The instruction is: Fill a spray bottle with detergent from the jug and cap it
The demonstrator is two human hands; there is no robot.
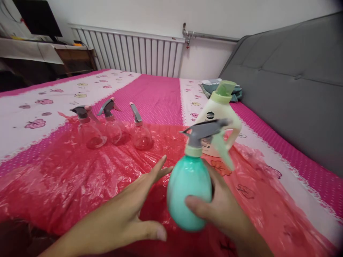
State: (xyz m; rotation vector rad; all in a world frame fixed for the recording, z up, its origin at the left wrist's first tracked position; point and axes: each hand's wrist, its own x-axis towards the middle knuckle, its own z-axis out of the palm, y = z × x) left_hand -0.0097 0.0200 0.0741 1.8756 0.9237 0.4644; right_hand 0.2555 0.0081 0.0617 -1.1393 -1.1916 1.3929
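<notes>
My right hand (214, 207) is wrapped round the body of a spray bottle (187, 189) with a turquoise body, a grey spray head and a pale green trigger. The bottle stands nearly upright, its nozzle pointing left. To its left, my left hand (128, 210) has its fingers stretched and thumb apart, with nothing in it, close to the bottle. A cream detergent jug (211, 116) with a green cap stands just behind, partly hidden by the spray head. Further back on the left are three clear spray bottles (92, 134) with grey heads and pink triggers.
A crinkled red plastic sheet (102, 178) covers the near part of the bed (160, 89). Folded cloths (237, 93) lie behind the jug. A grey padded headboard (289, 78) rises at right. A radiator (134, 50) lines the wall; a desk with a monitor (37, 18) is back left.
</notes>
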